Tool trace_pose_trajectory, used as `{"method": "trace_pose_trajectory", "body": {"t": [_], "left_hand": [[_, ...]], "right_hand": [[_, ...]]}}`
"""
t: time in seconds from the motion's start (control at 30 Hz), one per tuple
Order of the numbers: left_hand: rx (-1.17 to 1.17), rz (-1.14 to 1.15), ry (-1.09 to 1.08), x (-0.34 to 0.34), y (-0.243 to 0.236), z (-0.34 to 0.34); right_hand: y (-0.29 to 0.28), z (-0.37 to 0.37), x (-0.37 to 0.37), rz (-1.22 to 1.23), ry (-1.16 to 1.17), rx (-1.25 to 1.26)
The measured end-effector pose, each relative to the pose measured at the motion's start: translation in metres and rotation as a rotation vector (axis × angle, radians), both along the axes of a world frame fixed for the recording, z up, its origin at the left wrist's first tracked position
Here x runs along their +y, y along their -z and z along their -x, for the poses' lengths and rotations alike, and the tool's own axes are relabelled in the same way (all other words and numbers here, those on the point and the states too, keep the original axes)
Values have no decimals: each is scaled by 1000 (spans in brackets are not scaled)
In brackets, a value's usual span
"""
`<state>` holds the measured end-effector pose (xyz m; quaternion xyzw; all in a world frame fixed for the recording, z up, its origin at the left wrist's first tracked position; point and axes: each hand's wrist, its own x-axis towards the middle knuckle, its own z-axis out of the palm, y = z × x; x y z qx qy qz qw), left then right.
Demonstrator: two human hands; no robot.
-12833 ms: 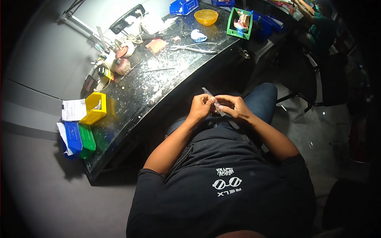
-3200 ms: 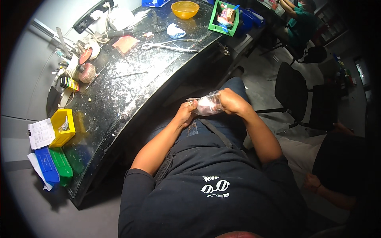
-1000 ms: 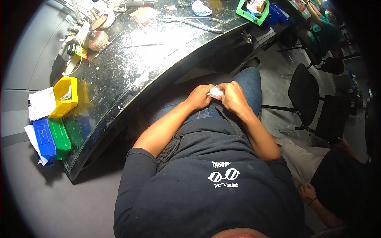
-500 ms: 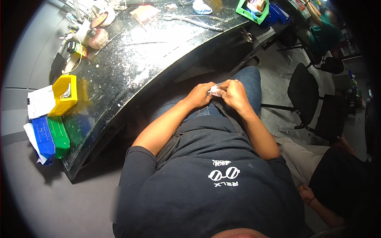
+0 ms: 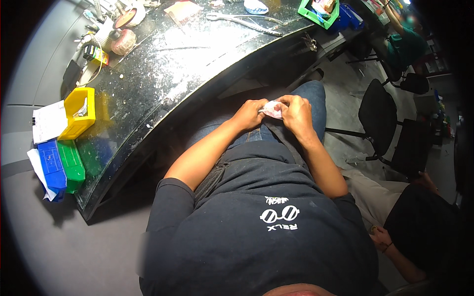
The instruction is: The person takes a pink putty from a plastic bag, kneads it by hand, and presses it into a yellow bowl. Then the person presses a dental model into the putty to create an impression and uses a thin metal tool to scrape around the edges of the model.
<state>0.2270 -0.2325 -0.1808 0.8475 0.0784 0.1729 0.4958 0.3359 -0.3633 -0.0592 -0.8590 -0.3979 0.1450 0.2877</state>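
At left, the yellow bin (image 5: 76, 118) is smooth, angular plastic. The bench (image 5: 143, 98) has a glossy black top, scuffed and speckled white, with shiny metal pliers (image 5: 231, 19) lying on it. The left hand (image 5: 248, 115) is curled nearly closed, pinching one side of the bag (image 5: 271, 109). Spread wide three seconds ago, this thin, crinkled, pinkish-white bag is now bunched small between both hands, above the denim lap. The right hand (image 5: 298, 114), also curled, grips its other side, showing more bag than half a second ago.
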Motion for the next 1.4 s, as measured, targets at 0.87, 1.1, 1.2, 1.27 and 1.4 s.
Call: {"method": "trace_pose_trajectory", "body": {"t": [0.87,1.1,1.2,1.27,1.4], "left_hand": [[84,262,-15,5,13,-2],[98,361,0,5,13,-1],[117,324,2,5,11,-1],[172,267,-13,4,10,0],[156,200,-11,5,7,1]], "right_hand": [[7,-27,-3,7,-458,-47],[-3,-26,5,189,-506,-216],[1,-31,1,134,-564,-242],[-2,-32,-1,151,-589,-253],[-11,-29,-2,216,-615,-314]]}}
